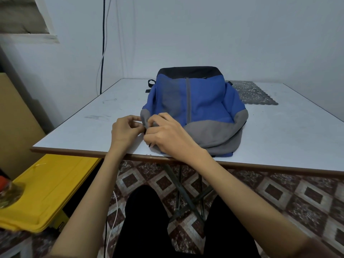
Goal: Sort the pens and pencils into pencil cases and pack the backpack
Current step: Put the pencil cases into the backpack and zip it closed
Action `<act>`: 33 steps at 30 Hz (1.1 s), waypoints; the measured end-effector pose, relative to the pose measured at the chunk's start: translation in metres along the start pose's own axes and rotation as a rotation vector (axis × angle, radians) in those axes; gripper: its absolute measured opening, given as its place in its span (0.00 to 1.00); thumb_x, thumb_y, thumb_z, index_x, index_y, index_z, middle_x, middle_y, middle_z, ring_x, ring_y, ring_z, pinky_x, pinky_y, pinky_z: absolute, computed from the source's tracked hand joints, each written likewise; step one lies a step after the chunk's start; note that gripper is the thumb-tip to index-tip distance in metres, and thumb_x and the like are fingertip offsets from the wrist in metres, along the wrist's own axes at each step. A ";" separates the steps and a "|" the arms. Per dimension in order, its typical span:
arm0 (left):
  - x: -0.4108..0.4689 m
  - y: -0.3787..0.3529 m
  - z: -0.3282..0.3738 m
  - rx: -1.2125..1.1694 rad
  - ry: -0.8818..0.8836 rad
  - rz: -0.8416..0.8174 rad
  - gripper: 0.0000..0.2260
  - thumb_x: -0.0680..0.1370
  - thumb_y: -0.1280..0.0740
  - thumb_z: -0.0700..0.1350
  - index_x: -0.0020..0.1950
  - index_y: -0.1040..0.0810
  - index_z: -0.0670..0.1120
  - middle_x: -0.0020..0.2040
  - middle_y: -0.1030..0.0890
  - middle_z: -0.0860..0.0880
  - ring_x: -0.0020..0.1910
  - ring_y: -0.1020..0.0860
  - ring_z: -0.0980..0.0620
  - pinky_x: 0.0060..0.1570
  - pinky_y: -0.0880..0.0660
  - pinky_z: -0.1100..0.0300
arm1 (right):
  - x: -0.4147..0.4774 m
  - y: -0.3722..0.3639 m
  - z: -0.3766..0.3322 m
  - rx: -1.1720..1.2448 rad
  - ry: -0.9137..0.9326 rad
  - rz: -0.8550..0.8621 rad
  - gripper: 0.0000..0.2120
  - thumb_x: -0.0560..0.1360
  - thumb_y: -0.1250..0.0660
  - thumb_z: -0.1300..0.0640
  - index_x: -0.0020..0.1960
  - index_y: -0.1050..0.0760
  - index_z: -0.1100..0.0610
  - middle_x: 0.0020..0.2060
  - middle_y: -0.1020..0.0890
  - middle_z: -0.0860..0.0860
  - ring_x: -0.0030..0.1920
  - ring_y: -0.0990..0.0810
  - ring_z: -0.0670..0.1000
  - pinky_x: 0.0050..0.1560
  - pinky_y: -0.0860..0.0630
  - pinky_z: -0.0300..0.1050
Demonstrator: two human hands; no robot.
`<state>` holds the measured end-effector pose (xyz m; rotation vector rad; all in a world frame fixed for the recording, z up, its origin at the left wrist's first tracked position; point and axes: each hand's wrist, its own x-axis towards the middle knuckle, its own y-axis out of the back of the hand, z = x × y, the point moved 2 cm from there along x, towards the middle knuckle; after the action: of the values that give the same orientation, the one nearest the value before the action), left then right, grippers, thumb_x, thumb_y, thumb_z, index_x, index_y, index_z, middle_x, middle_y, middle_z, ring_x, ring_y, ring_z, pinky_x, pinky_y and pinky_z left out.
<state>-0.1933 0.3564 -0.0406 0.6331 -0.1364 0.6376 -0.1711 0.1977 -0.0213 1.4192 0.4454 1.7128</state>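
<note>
Backpack (195, 101), blue with a grey near end, lies flat on a white table (279, 131), stretching away from the fingers. The left hand (124, 130) and right hand (167, 135) meet at its near left grey corner, fingers curled, both pinching the fabric edge between them. A dark patterned mat (251, 93) lies far beyond the fingers, to their right.

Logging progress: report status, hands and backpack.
Left hand, right hand both pinching backpack at its grey near corner. It lies flat on table. Nothing blocking.
</note>
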 end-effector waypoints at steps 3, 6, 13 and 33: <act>0.001 -0.001 -0.002 0.012 -0.003 0.013 0.09 0.70 0.28 0.40 0.46 0.19 0.53 0.37 0.16 0.53 0.44 0.18 0.51 0.52 0.23 0.50 | -0.014 0.007 0.002 0.000 0.009 0.006 0.09 0.70 0.35 0.66 0.35 0.23 0.54 0.32 0.21 0.46 0.46 0.24 0.54 0.51 0.32 0.46; 0.003 -0.003 -0.004 0.010 -0.007 0.014 0.09 0.70 0.28 0.40 0.45 0.19 0.53 0.36 0.17 0.53 0.42 0.18 0.51 0.52 0.23 0.50 | -0.026 0.015 0.005 0.006 0.012 0.054 0.10 0.71 0.33 0.66 0.35 0.23 0.54 0.33 0.20 0.46 0.46 0.24 0.53 0.51 0.32 0.46; 0.005 -0.004 -0.004 0.035 -0.022 0.033 0.08 0.70 0.29 0.40 0.45 0.20 0.52 0.34 0.18 0.55 0.44 0.18 0.48 0.51 0.23 0.49 | -0.050 0.040 0.013 0.048 0.027 0.102 0.10 0.73 0.30 0.68 0.36 0.22 0.56 0.36 0.18 0.45 0.46 0.25 0.53 0.51 0.30 0.44; 0.010 -0.007 -0.011 -0.069 0.024 -0.019 0.10 0.74 0.30 0.41 0.55 0.22 0.48 0.45 0.18 0.50 0.48 0.21 0.49 0.46 0.27 0.61 | -0.122 0.063 0.031 0.328 -0.286 0.167 0.04 0.74 0.28 0.59 0.47 0.15 0.55 0.48 0.15 0.43 0.54 0.21 0.50 0.54 0.26 0.47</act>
<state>-0.1813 0.3635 -0.0498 0.5594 -0.1293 0.6195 -0.1666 0.0588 -0.0430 1.9546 0.4744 1.5800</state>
